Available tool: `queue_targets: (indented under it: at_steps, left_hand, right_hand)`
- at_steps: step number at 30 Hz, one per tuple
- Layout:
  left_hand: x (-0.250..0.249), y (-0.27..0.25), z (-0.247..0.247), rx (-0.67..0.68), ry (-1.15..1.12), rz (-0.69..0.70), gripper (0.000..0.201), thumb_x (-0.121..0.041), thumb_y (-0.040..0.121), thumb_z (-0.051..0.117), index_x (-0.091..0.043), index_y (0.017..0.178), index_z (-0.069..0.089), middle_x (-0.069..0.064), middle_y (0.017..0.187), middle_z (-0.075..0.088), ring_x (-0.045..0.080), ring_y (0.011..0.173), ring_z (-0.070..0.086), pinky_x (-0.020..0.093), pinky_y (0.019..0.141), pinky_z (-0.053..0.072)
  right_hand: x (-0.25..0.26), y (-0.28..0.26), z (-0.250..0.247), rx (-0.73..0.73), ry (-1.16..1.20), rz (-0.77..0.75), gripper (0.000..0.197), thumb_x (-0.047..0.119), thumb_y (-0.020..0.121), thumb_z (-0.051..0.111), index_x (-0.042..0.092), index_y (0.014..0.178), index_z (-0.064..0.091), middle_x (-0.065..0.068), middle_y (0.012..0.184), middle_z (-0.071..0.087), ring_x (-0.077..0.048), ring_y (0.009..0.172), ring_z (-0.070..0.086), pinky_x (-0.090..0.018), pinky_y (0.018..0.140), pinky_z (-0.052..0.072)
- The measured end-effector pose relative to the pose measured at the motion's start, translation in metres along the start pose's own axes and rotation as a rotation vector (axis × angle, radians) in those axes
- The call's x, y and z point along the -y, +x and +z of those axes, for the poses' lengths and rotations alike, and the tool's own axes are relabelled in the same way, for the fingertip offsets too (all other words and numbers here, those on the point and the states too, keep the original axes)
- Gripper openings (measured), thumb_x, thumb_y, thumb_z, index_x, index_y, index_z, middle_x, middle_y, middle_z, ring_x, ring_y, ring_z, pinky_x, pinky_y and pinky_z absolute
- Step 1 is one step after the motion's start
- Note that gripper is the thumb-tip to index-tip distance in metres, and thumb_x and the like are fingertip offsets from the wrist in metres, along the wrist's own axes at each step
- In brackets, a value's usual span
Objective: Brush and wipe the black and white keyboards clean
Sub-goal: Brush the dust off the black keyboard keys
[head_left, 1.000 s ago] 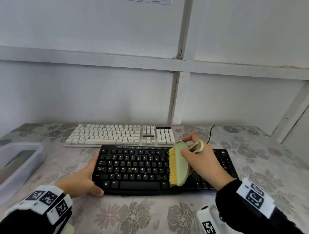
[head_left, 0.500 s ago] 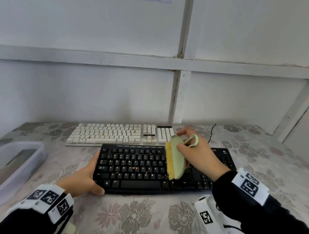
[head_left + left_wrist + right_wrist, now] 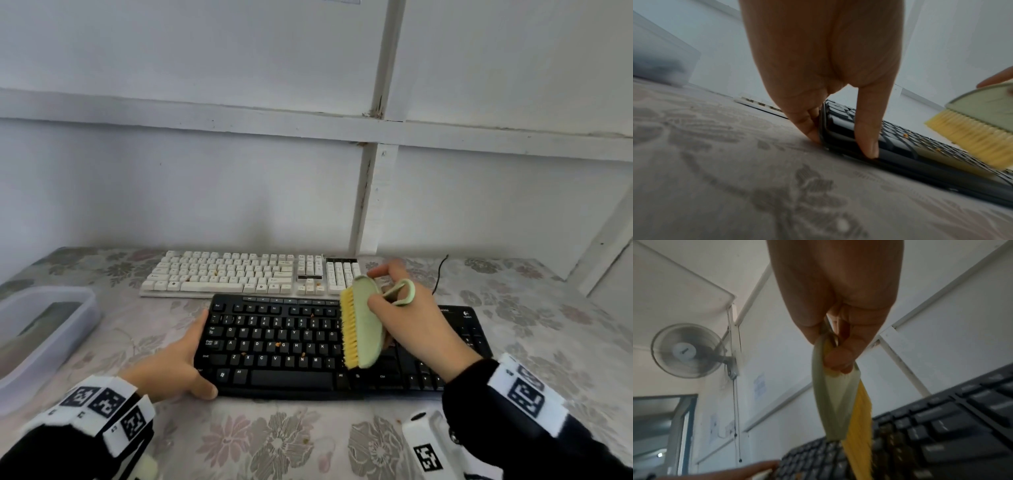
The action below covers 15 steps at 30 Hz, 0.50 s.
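On the flower-patterned surface (image 3: 281, 442) the black keyboard (image 3: 274, 346) lies near the front edge, with the white keyboard (image 3: 239, 274) just behind it toward the back edge, both dotted with orange crumbs. The left hand (image 3: 171, 366) grips the black keyboard's left end, thumb at its front corner, while the right hand (image 3: 414, 325) holds a pale green brush (image 3: 364, 329) with its yellow bristles turned left, over the keys right of the middle. A clear plastic tub (image 3: 37, 335) sits at the surface's left edge.
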<state>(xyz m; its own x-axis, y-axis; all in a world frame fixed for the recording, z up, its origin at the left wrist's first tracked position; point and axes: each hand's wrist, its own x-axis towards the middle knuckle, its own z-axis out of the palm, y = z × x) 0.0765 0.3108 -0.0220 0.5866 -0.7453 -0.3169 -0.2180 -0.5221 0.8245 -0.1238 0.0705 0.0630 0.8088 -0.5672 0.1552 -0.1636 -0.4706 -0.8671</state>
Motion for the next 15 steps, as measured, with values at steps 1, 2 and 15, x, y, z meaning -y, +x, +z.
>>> queue_targets:
  at_steps: [1,2,15]
  left_hand:
    - [0.0,0.0,0.0,-0.003,-0.001,-0.003,0.124,0.016,0.062,0.071,-0.049,0.137,-0.003,-0.021,0.125,0.042,-0.001,0.107,0.05,0.01,0.078,0.043]
    - [-0.001,0.0,0.0,-0.003,0.002,-0.007,0.122,0.016,0.063,0.071,-0.049,0.135,-0.003,-0.024,0.122,0.041,-0.003,0.105,0.049,0.008,0.075,0.042]
    - [-0.002,-0.001,0.0,0.002,0.018,-0.036,0.124,0.015,0.064,0.071,-0.045,0.141,-0.005,-0.026,0.118,0.042,-0.005,0.104,0.048,0.01,0.075,0.042]
  right_hand:
    - [-0.004,0.0,0.004,0.007,0.002,0.013,0.019,0.006,0.088,0.051,0.018,0.102,0.052,-0.006,0.073,0.061,-0.002,0.047,0.055,-0.022,0.041,0.047]
    - [-0.006,-0.002,0.006,0.023,0.011,0.029,0.018,0.006,0.088,0.051,0.017,0.101,0.052,-0.007,0.075,0.061,-0.004,0.047,0.057,-0.023,0.041,0.048]
    - [0.0,-0.003,0.008,0.023,0.034,0.057,0.017,0.007,0.089,0.05,0.018,0.102,0.049,-0.011,0.082,0.063,-0.01,0.051,0.061,-0.027,0.04,0.05]
